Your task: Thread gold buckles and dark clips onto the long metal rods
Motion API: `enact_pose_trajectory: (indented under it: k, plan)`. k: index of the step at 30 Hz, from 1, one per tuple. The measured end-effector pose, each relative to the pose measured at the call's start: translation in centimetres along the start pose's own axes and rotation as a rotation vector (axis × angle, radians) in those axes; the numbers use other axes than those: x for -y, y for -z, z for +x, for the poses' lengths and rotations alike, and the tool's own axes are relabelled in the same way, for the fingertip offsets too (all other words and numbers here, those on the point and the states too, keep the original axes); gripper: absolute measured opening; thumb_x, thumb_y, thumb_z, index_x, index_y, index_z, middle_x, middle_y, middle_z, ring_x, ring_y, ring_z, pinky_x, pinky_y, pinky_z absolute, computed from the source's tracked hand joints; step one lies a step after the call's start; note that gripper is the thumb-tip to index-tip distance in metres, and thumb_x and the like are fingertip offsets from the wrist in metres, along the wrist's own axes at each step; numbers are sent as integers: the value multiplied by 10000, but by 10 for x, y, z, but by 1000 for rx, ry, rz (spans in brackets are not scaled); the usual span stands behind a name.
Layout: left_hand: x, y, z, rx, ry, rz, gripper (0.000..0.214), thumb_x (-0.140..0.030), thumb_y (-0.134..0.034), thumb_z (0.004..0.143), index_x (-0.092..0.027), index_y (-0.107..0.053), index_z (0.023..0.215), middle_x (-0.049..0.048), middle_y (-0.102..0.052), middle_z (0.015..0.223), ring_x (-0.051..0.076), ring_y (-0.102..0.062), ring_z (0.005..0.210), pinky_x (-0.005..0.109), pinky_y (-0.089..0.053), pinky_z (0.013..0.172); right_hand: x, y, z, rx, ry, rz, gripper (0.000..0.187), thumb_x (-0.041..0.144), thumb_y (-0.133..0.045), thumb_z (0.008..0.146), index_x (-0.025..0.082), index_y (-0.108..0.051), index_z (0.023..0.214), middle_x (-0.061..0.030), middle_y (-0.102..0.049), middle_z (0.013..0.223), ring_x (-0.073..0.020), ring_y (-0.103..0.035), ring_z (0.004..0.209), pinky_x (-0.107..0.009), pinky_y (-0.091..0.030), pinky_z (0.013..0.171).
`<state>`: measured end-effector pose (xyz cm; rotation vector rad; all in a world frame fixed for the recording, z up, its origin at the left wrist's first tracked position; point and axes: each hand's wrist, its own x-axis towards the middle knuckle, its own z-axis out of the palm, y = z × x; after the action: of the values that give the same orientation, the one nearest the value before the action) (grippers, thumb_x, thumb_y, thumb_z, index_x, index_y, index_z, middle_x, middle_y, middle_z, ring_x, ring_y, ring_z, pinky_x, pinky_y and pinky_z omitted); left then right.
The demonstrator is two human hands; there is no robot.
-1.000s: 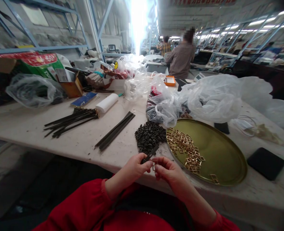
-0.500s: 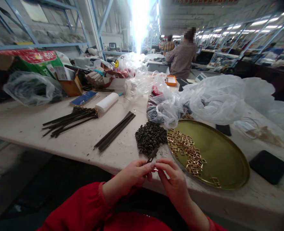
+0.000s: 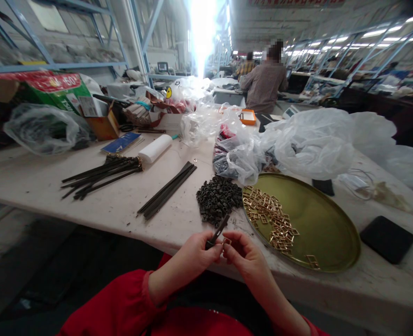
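My left hand is closed round a short dark strap with a slot in it; the strap's free end points up and away. Between the fingertips of my right hand is a small gold rectangular buckle, right beside the strap. Whether the buckle touches the strap I cannot tell, as fingers cover part of both. Just beyond my hands lies a heap of small black loops. To the right, a round gold-coloured tray bears a spread of gold buckles.
Long dark strips and a tied bundle of strips lie on the left of the table. Behind them are a white roll and a blue booklet. Clear plastic bags crowd the back. A black pad sits right of the tray.
The strap has tilted more upright in my left hand. My right fingers have turned and drawn slightly apart from it, and the buckle shows more clearly between them.
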<state>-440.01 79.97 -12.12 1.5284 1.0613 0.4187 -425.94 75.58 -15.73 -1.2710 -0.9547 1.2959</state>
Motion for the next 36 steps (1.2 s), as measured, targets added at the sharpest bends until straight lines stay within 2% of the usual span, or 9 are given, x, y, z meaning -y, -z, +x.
enact_pose_trajectory:
  k: [7, 15, 20, 23, 28, 32, 36]
  plan:
    - [-6, 0, -3, -5, 20, 59, 185, -306, -470, 784, -148, -518, 700, -13, -550, 610, 121, -497, 592, 209, -373, 547, -3, -1, -1, 3, -17, 40, 363, 456, -688, 643, 180, -587, 856, -8, -607, 706, -129, -545, 605, -249, -446, 556]
    - [-2, -1, -1, -12, -2, 45, 179, -296, -452, 792, -152, -506, 699, -14, -554, 618, 120, -498, 599, 211, -375, 558, 1, -3, 0, -27, -19, 59, 366, 461, -707, 620, 180, -600, 828, 3, -606, 665, -116, -532, 574, -236, -446, 546]
    - [0, -1, -1, -89, -60, 242, 158, -294, -470, 788, -159, -515, 720, 9, -579, 679, 144, -506, 633, 233, -358, 566, -1, 0, 4, -19, 10, 6, 355, 447, -697, 639, 177, -639, 861, -11, -635, 692, -111, -505, 539, -250, -444, 536]
    - [-1, -4, -1, -104, -84, 348, 167, -296, -461, 808, -159, -549, 773, 43, -614, 746, 169, -533, 673, 256, -360, 597, -3, 0, 4, -1, -17, 27, 395, 456, -676, 659, 183, -653, 943, -24, -657, 741, -140, -555, 604, -289, -482, 607]
    - [2, -4, 3, -104, -61, 376, 173, -307, -478, 811, -160, -568, 797, 56, -630, 773, 186, -549, 694, 260, -362, 604, -4, -3, 1, 46, -166, 287, 330, 396, -657, 688, 220, -658, 967, -28, -673, 919, -174, -614, 819, -334, -485, 803]
    - [7, -2, 5, -83, -68, 314, 139, -278, -486, 800, -163, -563, 801, 37, -628, 777, 172, -547, 686, 245, -372, 617, -9, -6, 0, 97, -188, 352, 297, 285, -642, 714, 213, -646, 1002, -33, -665, 971, -172, -595, 893, -311, -457, 835]
    - [10, -2, 6, -83, -71, 296, 118, -253, -473, 800, -162, -546, 780, 33, -616, 771, 168, -543, 698, 243, -372, 624, -12, -7, 0, 98, -190, 304, 325, 297, -637, 723, 210, -632, 1035, -41, -651, 1028, -186, -570, 955, -310, -436, 851]
